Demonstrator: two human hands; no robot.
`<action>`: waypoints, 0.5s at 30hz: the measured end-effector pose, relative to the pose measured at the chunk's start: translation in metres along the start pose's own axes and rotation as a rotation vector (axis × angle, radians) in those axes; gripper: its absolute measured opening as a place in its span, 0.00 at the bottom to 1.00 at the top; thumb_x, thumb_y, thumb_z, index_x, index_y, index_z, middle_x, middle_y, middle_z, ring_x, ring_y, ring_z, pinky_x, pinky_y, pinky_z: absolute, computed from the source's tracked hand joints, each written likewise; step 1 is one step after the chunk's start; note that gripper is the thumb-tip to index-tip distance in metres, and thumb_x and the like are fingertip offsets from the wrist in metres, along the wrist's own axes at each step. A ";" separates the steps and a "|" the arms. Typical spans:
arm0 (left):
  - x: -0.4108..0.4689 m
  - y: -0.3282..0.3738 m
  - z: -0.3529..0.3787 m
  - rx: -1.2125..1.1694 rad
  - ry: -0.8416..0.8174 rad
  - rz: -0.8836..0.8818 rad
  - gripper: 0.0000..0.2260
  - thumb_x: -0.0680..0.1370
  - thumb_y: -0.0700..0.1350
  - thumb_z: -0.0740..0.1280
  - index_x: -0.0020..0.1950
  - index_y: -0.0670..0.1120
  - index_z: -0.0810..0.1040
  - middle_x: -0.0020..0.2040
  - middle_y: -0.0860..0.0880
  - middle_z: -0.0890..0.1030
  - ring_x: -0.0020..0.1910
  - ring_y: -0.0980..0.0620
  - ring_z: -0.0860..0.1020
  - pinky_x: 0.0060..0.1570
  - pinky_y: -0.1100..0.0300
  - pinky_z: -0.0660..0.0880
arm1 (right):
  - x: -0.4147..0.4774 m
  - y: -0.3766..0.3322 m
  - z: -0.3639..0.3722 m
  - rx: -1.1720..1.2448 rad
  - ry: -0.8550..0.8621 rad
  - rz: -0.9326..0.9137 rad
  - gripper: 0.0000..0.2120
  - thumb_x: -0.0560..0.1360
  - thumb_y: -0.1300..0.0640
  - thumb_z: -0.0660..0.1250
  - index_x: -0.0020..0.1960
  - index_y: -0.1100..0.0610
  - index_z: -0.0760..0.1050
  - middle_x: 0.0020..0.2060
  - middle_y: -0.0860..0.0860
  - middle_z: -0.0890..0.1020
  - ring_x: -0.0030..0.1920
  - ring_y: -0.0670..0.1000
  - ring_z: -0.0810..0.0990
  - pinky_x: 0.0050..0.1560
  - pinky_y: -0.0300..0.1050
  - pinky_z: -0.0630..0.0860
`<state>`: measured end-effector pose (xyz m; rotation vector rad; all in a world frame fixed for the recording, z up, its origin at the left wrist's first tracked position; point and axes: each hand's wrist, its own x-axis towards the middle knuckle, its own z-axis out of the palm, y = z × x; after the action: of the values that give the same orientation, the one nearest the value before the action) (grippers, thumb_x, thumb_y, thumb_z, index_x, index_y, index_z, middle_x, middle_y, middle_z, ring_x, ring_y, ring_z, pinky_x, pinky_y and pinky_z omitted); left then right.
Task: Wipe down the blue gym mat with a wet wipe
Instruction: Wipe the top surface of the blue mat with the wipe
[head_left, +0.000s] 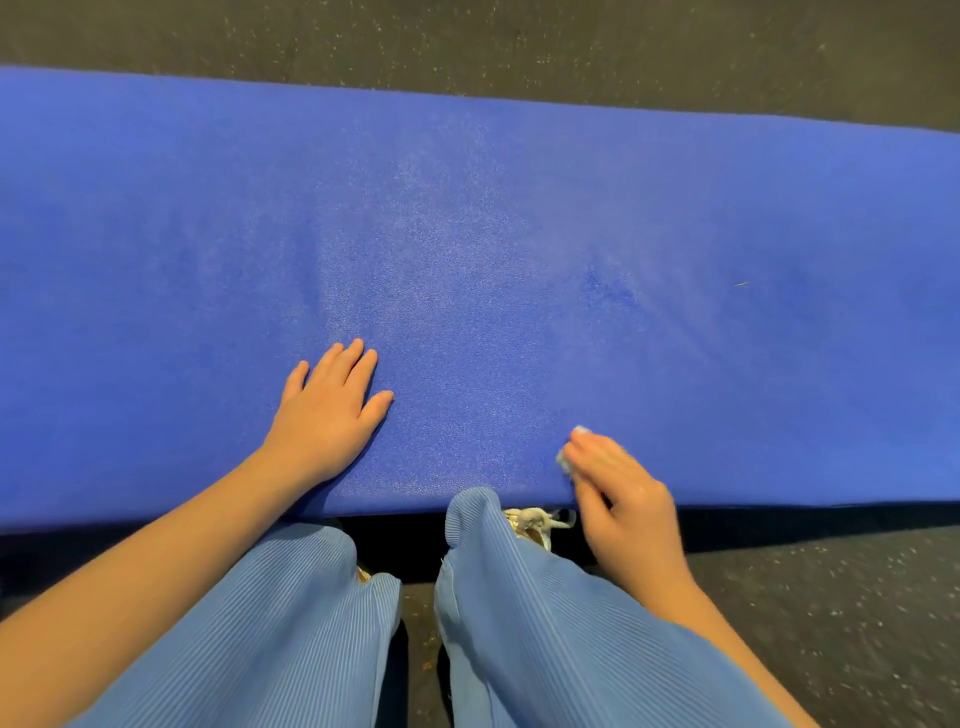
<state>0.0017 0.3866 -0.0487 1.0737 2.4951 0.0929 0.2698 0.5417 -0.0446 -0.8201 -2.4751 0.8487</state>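
Mat of blue foam, long & w/ fine grainy surface (519, 234), lies flat on dark rubber floor w/ pale speckles (519, 41). It runs across the whole view from left to right. Floor shows along far edge of mat & also along near edge.

Left hand (327, 410) rests on mat, palm down, close to near edge & left of mat's middle. Its fingers are straight & a little spread, thumb out to the side, holding nothing.

Right hand (623, 499) is at near edge of mat, right of middle, well apart from left hand. Its fingers are bent & pinch small crumpled whitish wet wipe (577, 432), pressing it on mat surface. Only little bits of wet wipe show beside the fingertips; rest is hidden under the hand. Right hand is a bit blurred, so exact finger pos. I cannot tell.

Middle part of mat, beyond left hand, has paler sheen. Darker blotch (605, 288) sits on mat beyond right hand, & thin tiny fleck (741, 283) lies on mat further right.

Legs in light blue ribbed trousers (291, 623) are at near side of mat. One knee (475, 512) overlaps near edge btw the two hands; if it touches mat I cannot tell. Just off near edge, beside that knee, shows shoe w/ whitish laces (530, 519).
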 end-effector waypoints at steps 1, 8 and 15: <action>-0.001 0.000 0.000 0.003 -0.001 0.000 0.27 0.83 0.56 0.51 0.79 0.47 0.54 0.79 0.50 0.51 0.78 0.51 0.48 0.75 0.48 0.45 | -0.009 -0.006 0.000 0.037 -0.043 -0.064 0.11 0.75 0.61 0.64 0.54 0.60 0.82 0.59 0.49 0.79 0.63 0.45 0.75 0.65 0.37 0.68; 0.000 0.001 0.000 0.014 0.000 -0.001 0.26 0.83 0.56 0.51 0.79 0.47 0.54 0.79 0.50 0.51 0.78 0.51 0.48 0.75 0.48 0.46 | 0.013 0.020 -0.014 -0.100 0.077 0.125 0.12 0.74 0.61 0.60 0.47 0.64 0.81 0.47 0.57 0.83 0.52 0.56 0.79 0.57 0.26 0.63; 0.000 -0.001 0.000 0.035 0.007 0.002 0.26 0.83 0.57 0.48 0.79 0.47 0.55 0.79 0.50 0.53 0.78 0.51 0.49 0.75 0.47 0.47 | -0.006 -0.007 -0.013 -0.007 -0.013 0.012 0.11 0.75 0.53 0.65 0.45 0.57 0.83 0.43 0.48 0.80 0.45 0.47 0.76 0.46 0.33 0.71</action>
<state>0.0010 0.3864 -0.0487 1.0912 2.5108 0.0531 0.2779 0.5389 -0.0313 -0.8347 -2.4885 0.8522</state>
